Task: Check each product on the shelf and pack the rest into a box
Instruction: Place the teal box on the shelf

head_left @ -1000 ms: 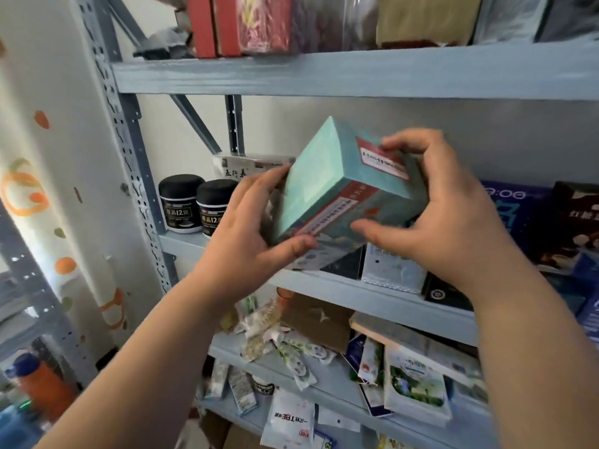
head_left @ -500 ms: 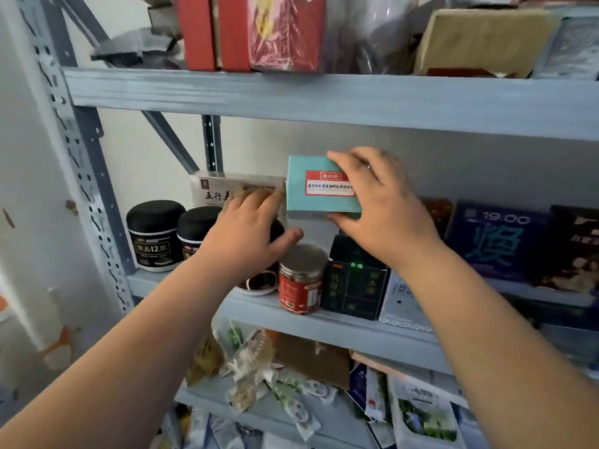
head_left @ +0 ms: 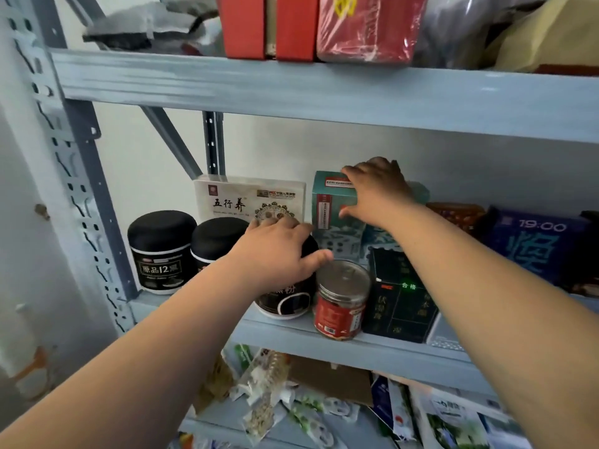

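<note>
On the shelf, right hand grips teal box (left hand atop jar)

Teal box with a red-and-white label, upright at the back of the middle shelf, gripped by the right hand. Black jar front-left, left hand resting on its lid.

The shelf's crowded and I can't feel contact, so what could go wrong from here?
The red-labelled clear jar with a metal lid stands near the front edge of the blue-grey metal shelf, close to the thumb of the left hand; a nudge could tip it off.
The right hand grips the teal cardboard box among other boxes at the back; a careless release might leave it leaning or knock neighbours.
</note>
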Demonstrator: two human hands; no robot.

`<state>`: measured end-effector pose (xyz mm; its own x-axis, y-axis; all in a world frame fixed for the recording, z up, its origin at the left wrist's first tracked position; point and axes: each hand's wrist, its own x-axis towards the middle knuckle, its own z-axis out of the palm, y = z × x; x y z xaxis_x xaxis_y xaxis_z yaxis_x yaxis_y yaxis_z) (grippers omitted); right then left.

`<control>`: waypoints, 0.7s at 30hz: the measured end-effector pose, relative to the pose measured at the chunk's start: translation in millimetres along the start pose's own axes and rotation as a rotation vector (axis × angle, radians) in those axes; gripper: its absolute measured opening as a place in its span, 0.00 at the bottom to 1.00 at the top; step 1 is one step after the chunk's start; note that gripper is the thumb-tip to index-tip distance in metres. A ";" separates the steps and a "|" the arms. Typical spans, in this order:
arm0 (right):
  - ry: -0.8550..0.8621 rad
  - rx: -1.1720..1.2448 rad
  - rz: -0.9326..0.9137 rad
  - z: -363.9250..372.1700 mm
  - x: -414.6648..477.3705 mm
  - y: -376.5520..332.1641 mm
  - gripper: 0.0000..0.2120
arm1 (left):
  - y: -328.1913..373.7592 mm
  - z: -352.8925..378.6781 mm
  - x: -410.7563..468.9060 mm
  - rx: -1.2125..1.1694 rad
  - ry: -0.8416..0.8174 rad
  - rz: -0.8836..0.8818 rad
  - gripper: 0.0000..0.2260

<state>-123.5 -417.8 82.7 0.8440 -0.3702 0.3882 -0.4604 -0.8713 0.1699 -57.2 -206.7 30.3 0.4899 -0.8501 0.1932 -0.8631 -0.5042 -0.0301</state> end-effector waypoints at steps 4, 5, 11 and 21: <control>-0.082 0.018 0.038 13.8 15.6 -1.8 0.40 | -6.1 1.9 3.7 -0.026 0.006 0.053 0.36; -0.096 0.019 0.046 14.8 18.1 -1.7 0.40 | -7.1 1.4 4.4 -0.025 0.003 0.064 0.36; -0.163 0.004 0.115 18.8 26.8 1.1 0.44 | -16.1 -9.6 22.1 -0.020 -0.007 0.100 0.35; -0.055 0.081 0.111 4.8 -5.7 27.5 0.45 | 6.5 -56.4 85.5 -0.084 0.249 0.194 0.29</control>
<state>-139.7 -441.1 80.8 0.8039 -0.4809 0.3500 -0.5299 -0.8463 0.0542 -27.9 -274.1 101.9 0.2789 -0.8607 0.4259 -0.9497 -0.3129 -0.0105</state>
